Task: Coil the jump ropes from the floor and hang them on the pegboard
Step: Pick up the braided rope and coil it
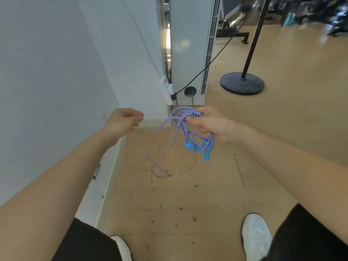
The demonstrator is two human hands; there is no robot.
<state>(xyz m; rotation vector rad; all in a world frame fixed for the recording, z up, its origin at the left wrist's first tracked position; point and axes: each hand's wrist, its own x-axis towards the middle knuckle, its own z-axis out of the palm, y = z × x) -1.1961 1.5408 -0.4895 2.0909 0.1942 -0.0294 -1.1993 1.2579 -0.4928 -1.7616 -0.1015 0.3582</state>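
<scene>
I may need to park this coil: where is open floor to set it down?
Open floor lies between the right shoe and the jump rope's trailing end, also between the right hand and the stand base. Crowded around the power strip by the wall.

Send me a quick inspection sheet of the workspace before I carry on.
Surface: light wooden floor.
Job's things: purple-and-white braided jump rope partly coiled, blue plastic handles hanging below; loose tail trails on the floor; no pegboard in view.
Clutter: dark debris specks on the floor.
Hands: right hand grips the coil; left hand curled, holding nothing.
Cables: black power cable plugged into white wall socket strip.
Surroundings: white wall, white standing unit, black round-based pole stand.
</scene>
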